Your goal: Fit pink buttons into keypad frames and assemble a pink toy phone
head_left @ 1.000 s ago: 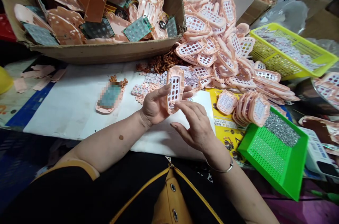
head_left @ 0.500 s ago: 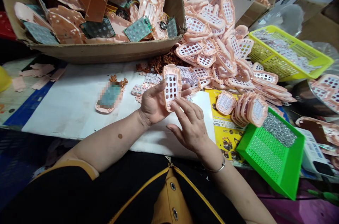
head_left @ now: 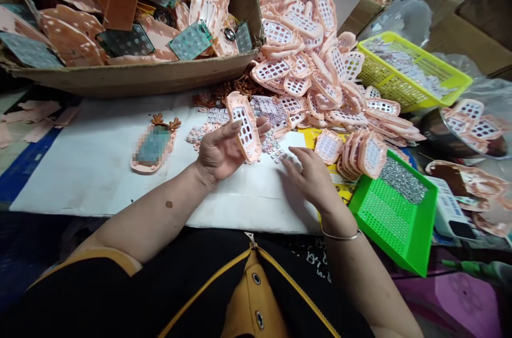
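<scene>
My left hand (head_left: 220, 154) grips a pink plastic casing half (head_left: 245, 127), tilted, with rows of holes in its white-backed middle. Thumb and fingers close around its sides. Over the white sheet (head_left: 224, 202), my right hand (head_left: 310, 175) is apart from the casing, its fingers stretched toward a scatter of small white-and-pink key pieces (head_left: 274, 149). Nothing shows in those fingers. Left of my left hand lies another pink casing (head_left: 143, 167) with brown antlers (head_left: 166, 121); its middle is pixelated.
A cardboard box (head_left: 160, 78) holds casing parts and circuit boards. Behind my hands rises a heap of perforated pink casings (head_left: 300, 71). On the right are a yellow basket (head_left: 400, 82), a green tray (head_left: 384, 226) with small metal pieces, and a row of stacked casings (head_left: 360, 154).
My right hand has left the casing and moved right, down to the sheet beside the loose key pieces. The casing in my left hand has tilted. The whole view has shifted slightly.
</scene>
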The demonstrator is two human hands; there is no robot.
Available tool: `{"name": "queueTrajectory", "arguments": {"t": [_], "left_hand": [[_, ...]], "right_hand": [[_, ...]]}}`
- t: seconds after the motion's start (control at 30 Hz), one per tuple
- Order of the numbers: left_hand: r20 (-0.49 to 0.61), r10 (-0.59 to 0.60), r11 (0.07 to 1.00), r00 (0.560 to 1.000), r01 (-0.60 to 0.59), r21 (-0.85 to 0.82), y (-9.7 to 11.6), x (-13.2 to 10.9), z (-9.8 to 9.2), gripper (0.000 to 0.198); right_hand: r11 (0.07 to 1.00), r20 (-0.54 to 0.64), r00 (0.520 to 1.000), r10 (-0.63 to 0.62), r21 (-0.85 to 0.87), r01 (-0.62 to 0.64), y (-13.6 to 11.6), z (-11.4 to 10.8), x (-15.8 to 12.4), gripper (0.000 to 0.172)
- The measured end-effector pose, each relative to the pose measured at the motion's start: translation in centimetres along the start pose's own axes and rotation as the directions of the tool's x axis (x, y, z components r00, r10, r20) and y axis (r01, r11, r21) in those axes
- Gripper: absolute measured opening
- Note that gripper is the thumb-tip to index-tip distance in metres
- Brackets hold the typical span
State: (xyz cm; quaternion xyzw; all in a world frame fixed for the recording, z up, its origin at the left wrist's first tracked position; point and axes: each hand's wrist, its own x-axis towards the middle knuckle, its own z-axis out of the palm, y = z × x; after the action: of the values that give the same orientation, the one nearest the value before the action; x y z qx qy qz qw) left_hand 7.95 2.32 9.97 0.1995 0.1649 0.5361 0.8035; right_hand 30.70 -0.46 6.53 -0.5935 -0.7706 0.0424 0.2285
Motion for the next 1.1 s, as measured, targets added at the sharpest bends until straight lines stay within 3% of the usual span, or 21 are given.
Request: {"name": "queueTrajectory", "arguments": {"t": [0.17, 0.27, 0.37, 0.43, 0.5, 0.57, 0.6, 0.63, 0.7, 0.77, 0.83, 0.9, 0.97, 1.03, 1.1], "left_hand": [[0.009, 0.028, 0.998, 1.000, -0.028, 0.048, 0.2, 0.3, -0.3, 0.062], [0.022, 0.027, 0.999, 0.999, -0.028, 0.043, 0.2, 0.5, -0.4, 0.064], [0.024, 0.017, 1.000, 1.000, -0.018, 0.025, 0.2, 0.4, -0.4, 0.064], [0.032, 0.008, 1.000, 0.999, -0.009, 0.030, 0.1, 0.4, -0.3, 0.063], [0.038, -0.001, 0.999, 0.999, -0.001, 0.050, 0.1, 0.3, -0.3, 0.061], [0.027, -0.005, 0.997, 1.000, 0.003, 0.072, 0.1, 0.3, -0.2, 0.059], [0.019, -0.004, 0.997, 1.000, 0.002, 0.082, 0.1, 0.4, -0.2, 0.059], [0.013, -0.001, 0.996, 1.000, 0.000, 0.091, 0.2, 0.4, -0.2, 0.058], [0.020, -0.008, 0.994, 1.000, 0.005, 0.114, 0.2, 0.4, -0.3, 0.059], [0.061, -0.047, 0.988, 0.997, 0.037, 0.150, 0.1, 0.4, -0.4, 0.058], [0.121, -0.122, 0.974, 0.985, 0.095, 0.204, -0.2, 0.4, -0.6, 0.056], [0.173, -0.206, 0.952, 0.963, 0.157, 0.262, -0.6, 0.4, -0.8, 0.052], [0.207, -0.291, 0.926, 0.934, 0.220, 0.308, -1.0, 0.3, -0.9, 0.047], [0.202, -0.352, 0.904, 0.914, 0.276, 0.326, -1.3, 0.3, -0.9, 0.045], [0.166, -0.383, 0.896, 0.909, 0.323, 0.304, -1.3, 0.3, -1.0, 0.043]], "right_hand": [[0.969, 0.099, 0.995, -0.008, -0.247, 0.032, -1.6, 1.7, 0.6, 0.026], [0.907, 0.129, 0.983, -0.130, -0.386, 0.170, -2.1, 1.6, 0.0, 0.022], [0.870, 0.108, 0.958, -0.267, -0.400, 0.287, -1.5, 1.3, -1.3, 0.024], [0.894, 0.005, 0.959, -0.283, -0.361, 0.266, -0.7, 1.1, -1.7, 0.025], [0.955, -0.116, 0.971, -0.210, -0.239, 0.178, -0.1, 0.9, -1.4, 0.025], [0.999, -0.202, 0.979, -0.029, 0.012, 0.032, 0.4, 0.6, -0.5, 0.024], [0.980, -0.204, 0.974, 0.093, 0.191, -0.053, 0.6, 0.4, 0.1, 0.023], [0.913, -0.178, 0.960, 0.218, 0.385, -0.136, 0.8, 0.2, 0.7, 0.022], [0.653, -0.045, 0.912, 0.407, 0.712, -0.257, 0.8, 0.0, 1.4, 0.021], [0.396, 0.073, 0.873, 0.483, 0.870, -0.292, 0.6, -0.1, 1.6, 0.025], [0.287, 0.099, 0.856, 0.508, 0.917, -0.276, 0.0, -0.1, 1.3, 0.029], [0.306, 0.072, 0.864, 0.499, 0.918, -0.253, -0.6, -0.2, 1.0, 0.028], [0.405, 0.047, 0.897, 0.440, 0.881, -0.245, -1.0, -0.3, 0.8, 0.025], [0.553, 0.011, 0.935, 0.355, 0.803, -0.219, -1.3, -0.5, 0.9, 0.023], [0.748, -0.142, 0.950, 0.278, 0.653, -0.122, -1.4, -0.8, 0.9, 0.025]]}}
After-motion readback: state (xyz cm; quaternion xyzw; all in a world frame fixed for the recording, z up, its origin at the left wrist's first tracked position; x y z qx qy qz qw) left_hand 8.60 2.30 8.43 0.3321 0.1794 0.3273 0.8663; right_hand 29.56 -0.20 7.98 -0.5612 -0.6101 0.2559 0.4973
